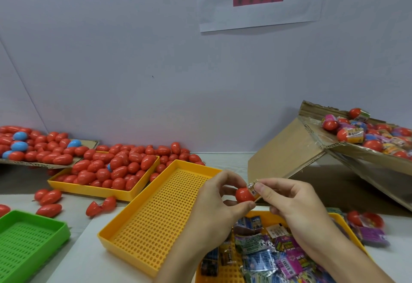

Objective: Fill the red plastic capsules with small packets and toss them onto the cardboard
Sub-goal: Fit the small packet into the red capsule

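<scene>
The left hand [219, 195] is gripping a red capsule [244, 194] above the empty yellow tray [156, 222]. The right hand [289, 202] is pinching a small packet [253, 188] against the capsule's opening.

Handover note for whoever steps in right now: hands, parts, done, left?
Left hand grips an open red capsule. Right hand pinches a small packet at its mouth, not yet fully in.
Packets: yellow tray below the hands.
Empty capsules: far yellow tray.
Done: filled capsules on the tilted cardboard, right.
Left: push packet in, close, toss, repeat.
</scene>
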A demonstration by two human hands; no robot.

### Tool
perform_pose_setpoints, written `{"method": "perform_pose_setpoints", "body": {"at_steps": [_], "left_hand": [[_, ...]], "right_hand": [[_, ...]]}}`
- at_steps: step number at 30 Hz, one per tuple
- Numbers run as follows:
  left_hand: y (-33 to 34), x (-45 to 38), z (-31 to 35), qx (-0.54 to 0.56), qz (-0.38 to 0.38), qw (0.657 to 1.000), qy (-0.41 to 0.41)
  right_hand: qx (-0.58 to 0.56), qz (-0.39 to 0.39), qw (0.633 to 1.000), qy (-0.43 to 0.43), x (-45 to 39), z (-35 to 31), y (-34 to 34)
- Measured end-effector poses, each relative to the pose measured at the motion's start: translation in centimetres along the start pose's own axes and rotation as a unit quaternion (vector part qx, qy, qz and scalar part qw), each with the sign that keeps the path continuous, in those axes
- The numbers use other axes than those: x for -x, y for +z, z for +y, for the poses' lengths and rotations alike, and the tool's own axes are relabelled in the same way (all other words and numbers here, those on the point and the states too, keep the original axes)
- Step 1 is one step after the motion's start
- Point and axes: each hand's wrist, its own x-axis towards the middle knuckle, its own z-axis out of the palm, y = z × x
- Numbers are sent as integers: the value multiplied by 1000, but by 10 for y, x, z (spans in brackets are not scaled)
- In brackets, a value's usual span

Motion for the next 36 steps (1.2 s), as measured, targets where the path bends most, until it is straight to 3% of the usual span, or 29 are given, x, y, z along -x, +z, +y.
{"method": "perform_pose_setpoints", "body": {"at_steps": [12, 19, 25, 30, 36], "left_hand": [[2, 1, -1, -44, 8, 999, 10], [5, 3, 3, 2, 12, 1000, 26], [4, -1, 2, 26, 37, 999, 23], [3, -4, 0, 77, 71, 995, 3], [7, -3, -1, 92, 68, 993, -2]], "right_hand": [[89, 19, 995, -50, -1, 4, -1], [120, 40, 988, -88, -1, 5, 0], [140, 1, 983, -117, 2, 3, 1], [297, 25, 931, -211, 4, 7, 6], [411, 54, 879, -236, 4, 10, 10]]}}
